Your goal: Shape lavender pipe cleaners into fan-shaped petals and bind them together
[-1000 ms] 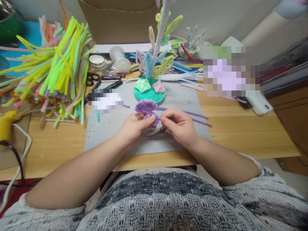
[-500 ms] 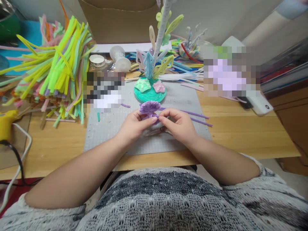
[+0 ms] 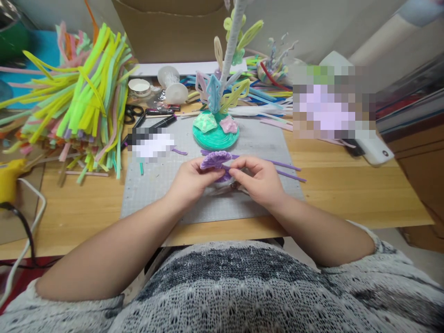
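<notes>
Over the grey cutting mat (image 3: 166,199), my left hand (image 3: 189,180) grips a purple pipe-cleaner piece (image 3: 215,159) with a scalloped, fan-like top, thumb across its middle. My right hand (image 3: 262,180) is closed in a pinch at the right edge of the same piece; its fingertips partly hide the spot. Two loose purple pipe cleaners (image 3: 291,176) stick out to the right from behind my right hand. Below the piece, something clear or whitish lies on the mat, mostly covered by my hands. Just beyond stands a round teal base (image 3: 217,138) with green and pink star shapes on it.
A white wrapped stem (image 3: 233,44) rises from the base. Left lie a big bundle of pipe cleaners (image 3: 83,92), black markers (image 3: 161,124), scissors (image 3: 133,112) and a yellow glue gun (image 3: 12,178). A white spool (image 3: 176,94) stands behind; a white device (image 3: 374,148) lies right.
The purple piece has tilted between my fingers, so its fan-like top sits slightly lower and more of its underside shows. My hands have barely shifted.
</notes>
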Demonstrator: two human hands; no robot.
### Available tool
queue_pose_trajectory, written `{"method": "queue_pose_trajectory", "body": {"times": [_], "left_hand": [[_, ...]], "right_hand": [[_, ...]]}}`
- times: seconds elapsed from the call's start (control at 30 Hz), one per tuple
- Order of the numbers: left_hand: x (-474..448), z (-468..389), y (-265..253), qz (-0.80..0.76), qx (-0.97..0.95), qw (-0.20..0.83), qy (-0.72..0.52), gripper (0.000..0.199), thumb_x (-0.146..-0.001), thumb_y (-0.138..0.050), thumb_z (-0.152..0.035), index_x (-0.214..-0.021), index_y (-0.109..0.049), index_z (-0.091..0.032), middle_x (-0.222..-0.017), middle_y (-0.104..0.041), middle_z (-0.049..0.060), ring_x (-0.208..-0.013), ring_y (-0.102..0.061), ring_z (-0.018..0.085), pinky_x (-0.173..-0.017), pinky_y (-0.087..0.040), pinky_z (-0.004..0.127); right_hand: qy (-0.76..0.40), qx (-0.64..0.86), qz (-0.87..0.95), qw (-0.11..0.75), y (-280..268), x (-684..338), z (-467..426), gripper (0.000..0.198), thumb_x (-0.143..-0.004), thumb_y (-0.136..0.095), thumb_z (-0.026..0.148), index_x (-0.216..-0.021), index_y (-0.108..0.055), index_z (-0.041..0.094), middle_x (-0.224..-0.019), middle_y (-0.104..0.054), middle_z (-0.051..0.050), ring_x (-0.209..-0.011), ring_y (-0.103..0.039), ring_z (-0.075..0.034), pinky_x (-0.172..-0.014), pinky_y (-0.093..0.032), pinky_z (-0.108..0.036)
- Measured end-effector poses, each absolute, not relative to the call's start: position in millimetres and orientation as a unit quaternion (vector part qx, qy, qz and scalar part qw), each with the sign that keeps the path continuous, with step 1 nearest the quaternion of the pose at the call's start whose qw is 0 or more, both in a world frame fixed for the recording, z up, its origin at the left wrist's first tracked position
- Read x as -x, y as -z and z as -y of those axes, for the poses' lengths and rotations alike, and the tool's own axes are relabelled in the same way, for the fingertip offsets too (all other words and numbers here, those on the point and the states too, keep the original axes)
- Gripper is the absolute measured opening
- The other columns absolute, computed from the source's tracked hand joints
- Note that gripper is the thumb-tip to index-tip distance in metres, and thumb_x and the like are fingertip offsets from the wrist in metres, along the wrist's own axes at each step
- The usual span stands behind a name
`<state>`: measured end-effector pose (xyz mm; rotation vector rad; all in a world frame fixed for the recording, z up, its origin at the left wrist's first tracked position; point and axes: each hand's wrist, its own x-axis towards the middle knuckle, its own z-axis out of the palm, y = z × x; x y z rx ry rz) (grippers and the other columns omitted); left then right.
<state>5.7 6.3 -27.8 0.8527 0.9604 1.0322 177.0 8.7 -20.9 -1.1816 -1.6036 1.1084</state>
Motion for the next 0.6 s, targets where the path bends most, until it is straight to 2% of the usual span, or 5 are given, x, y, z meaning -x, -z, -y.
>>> {"method": "queue_pose_trajectory", "body": {"times": [0.13, 0.23, 0.4, 0.6], "left_hand": [[-3.9, -7.8, 27.4, -0.402, -0.360, 0.715, -0.445, 0.020, -0.062, -0.083, -0.023, -0.079, -0.074, -0.016, -0.078, -0.074, 0.003, -0.070, -0.066, 0.014, -0.078, -0.052, 0.031], [-2.6, -9.5, 27.6, -0.389, -0.343, 0.726, -0.452, 0.021, -0.066, -0.082, -0.024, -0.084, -0.075, -0.016, -0.082, -0.075, 0.004, -0.074, -0.067, 0.013, -0.080, -0.051, 0.029], [-2.6, -9.9, 26.4, -0.394, -0.341, 0.722, -0.454, 0.023, -0.066, -0.082, -0.025, -0.086, -0.075, -0.016, -0.081, -0.075, 0.003, -0.072, -0.065, 0.012, -0.079, -0.050, 0.028], [-1.6, -9.1, 27.3, -0.438, -0.359, 0.697, -0.441, 0.019, -0.064, -0.083, -0.026, -0.074, -0.074, -0.014, -0.068, -0.071, 0.002, -0.063, -0.060, 0.012, -0.069, -0.047, 0.027]], "right_hand": [[-0.516, 0.461, 0.592, 0.414, 19.7, -178.2, -9.2, 0.017, -0.077, -0.070, 0.032, -0.071, -0.064, 0.017, -0.065, -0.062, 0.001, -0.060, -0.056, -0.011, -0.056, -0.046, -0.025], [-0.526, 0.474, 0.576, 0.409, 18.9, -178.8, -10.2, 0.020, -0.076, -0.071, 0.035, -0.071, -0.064, 0.017, -0.062, -0.060, 0.002, -0.054, -0.052, -0.009, -0.050, -0.043, -0.023], [-0.475, 0.479, 0.611, 0.414, 17.2, -178.8, -9.6, 0.018, -0.076, -0.070, 0.031, -0.067, -0.063, 0.017, -0.063, -0.061, 0.001, -0.059, -0.054, -0.011, -0.057, -0.044, -0.025], [-0.466, 0.462, 0.638, 0.404, 15.2, -177.7, -6.6, 0.018, -0.077, -0.067, 0.027, -0.064, -0.062, 0.017, -0.060, -0.059, 0.002, -0.057, -0.052, -0.010, -0.060, -0.044, -0.027]]}}
